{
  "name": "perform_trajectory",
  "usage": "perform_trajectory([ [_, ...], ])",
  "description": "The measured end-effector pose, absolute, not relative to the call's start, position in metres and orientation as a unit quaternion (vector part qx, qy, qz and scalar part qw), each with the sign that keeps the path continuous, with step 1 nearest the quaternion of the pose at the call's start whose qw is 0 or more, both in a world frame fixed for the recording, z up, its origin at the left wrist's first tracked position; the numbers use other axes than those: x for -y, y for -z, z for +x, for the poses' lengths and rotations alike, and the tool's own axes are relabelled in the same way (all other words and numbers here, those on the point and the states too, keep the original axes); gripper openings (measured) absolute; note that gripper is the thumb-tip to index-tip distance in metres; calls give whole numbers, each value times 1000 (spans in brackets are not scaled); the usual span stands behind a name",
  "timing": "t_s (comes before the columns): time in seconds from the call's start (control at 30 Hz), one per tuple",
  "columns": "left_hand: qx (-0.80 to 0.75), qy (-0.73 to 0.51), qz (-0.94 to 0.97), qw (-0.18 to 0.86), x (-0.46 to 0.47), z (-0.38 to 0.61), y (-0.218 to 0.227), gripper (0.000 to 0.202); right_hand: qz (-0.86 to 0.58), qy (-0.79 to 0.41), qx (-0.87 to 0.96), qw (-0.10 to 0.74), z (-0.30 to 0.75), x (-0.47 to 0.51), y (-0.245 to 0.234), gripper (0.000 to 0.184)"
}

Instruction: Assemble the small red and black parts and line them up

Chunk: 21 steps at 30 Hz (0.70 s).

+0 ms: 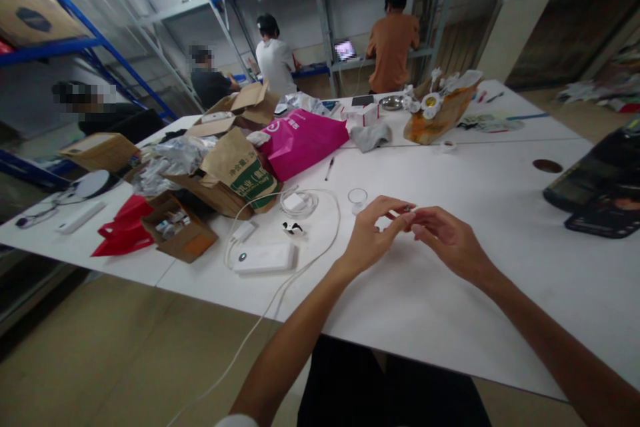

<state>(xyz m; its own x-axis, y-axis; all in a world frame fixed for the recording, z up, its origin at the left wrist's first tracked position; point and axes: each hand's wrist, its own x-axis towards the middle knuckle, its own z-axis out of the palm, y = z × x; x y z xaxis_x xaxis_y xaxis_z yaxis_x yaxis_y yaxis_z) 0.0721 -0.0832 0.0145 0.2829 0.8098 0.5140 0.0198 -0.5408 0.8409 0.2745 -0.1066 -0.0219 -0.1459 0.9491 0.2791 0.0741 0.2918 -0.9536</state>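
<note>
With left hand (pixel 370 232) and right hand (pixel 450 239) close together, reach over a big white table (pixel 415 310). See a pink bag (pixel 303 140), a white block (pixel 267 258), and a clear cup (pixel 357 200) just past the left hand. Pinch a tiny thing (pixel 408 209) in the left, close to the right; cannot tell if gripped by both.

Between the forearms (pixel 305 333), from the hands (pixel 373 237) to the near edge of the table (pixel 420 320), the room is free, and also rightward until the phone (pixel 607 213). Toward the left edge, the white block (pixel 267 258) and the cable (pixel 339 213), crossing the near edge, obstruct; the cup (pixel 357 197) stands just beyond the left hand.
</note>
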Motion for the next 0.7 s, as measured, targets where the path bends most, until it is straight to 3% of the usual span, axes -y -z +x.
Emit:
perform_trajectory([
  [0.13,-308,-491,755,307,84,71,-13,29,-433,-395,619,523,278,107,15,34],
  [0.33,-295,-457,808,224,81,74,8,21,-457,-370,645,489,283,108,16,48],
  [0.7,-302,-441,820,205,80,72,10,25,-475,-398,664,418,281,104,16,62],
])
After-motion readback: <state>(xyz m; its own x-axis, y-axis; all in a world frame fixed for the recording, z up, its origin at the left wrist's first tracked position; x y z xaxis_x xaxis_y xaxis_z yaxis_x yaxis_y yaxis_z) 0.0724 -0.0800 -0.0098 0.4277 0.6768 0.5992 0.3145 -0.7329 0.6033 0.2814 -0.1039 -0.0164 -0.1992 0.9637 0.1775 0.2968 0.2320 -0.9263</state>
